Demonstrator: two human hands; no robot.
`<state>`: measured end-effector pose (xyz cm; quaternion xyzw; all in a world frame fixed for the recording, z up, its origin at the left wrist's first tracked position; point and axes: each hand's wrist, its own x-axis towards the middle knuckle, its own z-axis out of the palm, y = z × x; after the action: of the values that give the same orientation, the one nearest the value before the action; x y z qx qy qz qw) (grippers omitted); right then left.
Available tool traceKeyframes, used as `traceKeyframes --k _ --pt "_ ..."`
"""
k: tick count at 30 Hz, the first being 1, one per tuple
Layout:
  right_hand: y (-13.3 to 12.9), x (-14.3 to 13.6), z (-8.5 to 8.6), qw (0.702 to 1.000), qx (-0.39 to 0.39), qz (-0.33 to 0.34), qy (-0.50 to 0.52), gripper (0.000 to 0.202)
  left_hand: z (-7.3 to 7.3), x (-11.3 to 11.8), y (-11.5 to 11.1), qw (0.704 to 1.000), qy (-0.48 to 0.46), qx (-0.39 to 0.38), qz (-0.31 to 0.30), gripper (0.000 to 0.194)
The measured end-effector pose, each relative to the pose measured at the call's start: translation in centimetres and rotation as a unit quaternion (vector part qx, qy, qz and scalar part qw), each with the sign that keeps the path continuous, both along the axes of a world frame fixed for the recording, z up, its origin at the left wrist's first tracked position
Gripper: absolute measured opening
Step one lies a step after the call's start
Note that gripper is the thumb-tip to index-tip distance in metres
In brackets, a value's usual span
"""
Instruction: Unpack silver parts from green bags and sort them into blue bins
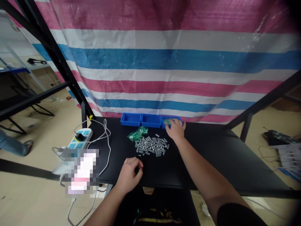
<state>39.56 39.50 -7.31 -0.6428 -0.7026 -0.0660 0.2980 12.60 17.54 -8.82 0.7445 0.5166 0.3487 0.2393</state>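
My right hand (pixel 176 128) reaches palm down over the right-hand blue bin (pixel 164 126), its fingers bent and apart and the tips partly hidden. Beside its thumb, a small green piece (pixel 166 121) shows inside that bin; I cannot tell whether the hand touches it. My left hand (pixel 130 174) rests near the table's front edge with fingers curled and thumb drawn in, nothing visible in the loop. Between the hands and the bins lies a pile of small silvery metal pieces (pixel 152 145), cylinders and screw-like bits. Shiny green pieces (pixel 138 134) are heaped at its back left.
Two more blue bins, the left (pixel 131 123) and the middle (pixel 151 124), line the black table's (pixel 211 150) back edge. A power strip (pixel 81 138) with white cables (pixel 109 147) sits at left, near a blurred-out device (pixel 82 172). A striped tarp (pixel 164 75) hangs behind.
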Motion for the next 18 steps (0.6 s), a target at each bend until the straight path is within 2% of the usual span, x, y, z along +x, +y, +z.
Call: traceKeyframes --k 1,3,5,7,10,14,18 --pt "-0.5 -0.9 0.3 0.999 0.007 0.034 -0.003 0.034 0.0 0.0 0.0 1.0 -0.001 0.0 -0.001 0.013" --pt "-1.5 -3.1 0.7 0.987 -0.015 0.158 -0.006 0.038 0.1 0.0 0.0 1.0 -0.001 0.0 -0.004 0.013" --pt "-2.3 -5.5 0.7 0.95 -0.043 0.308 -0.007 0.043 0.1 0.0 0.0 1.0 0.002 -0.002 -0.003 0.013" --pt "-2.5 -7.7 0.2 0.917 -0.054 0.395 -0.02 0.047 0.2 0.0 0.0 1.0 0.005 -0.004 -0.001 0.013" --pt "-1.7 -9.8 -1.0 0.907 -0.067 0.415 -0.025 0.045 0.2 0.0 0.0 1.0 0.007 -0.008 -0.001 0.013" --pt "-0.1 -10.8 -2.0 0.911 -0.092 0.402 -0.021 0.031 0.2 -0.1 -0.1 1.0 0.008 -0.008 -0.001 0.013" --pt "0.1 -10.6 -1.9 0.923 -0.037 0.375 0.079 0.023 0.2 -0.1 -0.1 1.0 0.004 -0.005 -0.001 0.014"
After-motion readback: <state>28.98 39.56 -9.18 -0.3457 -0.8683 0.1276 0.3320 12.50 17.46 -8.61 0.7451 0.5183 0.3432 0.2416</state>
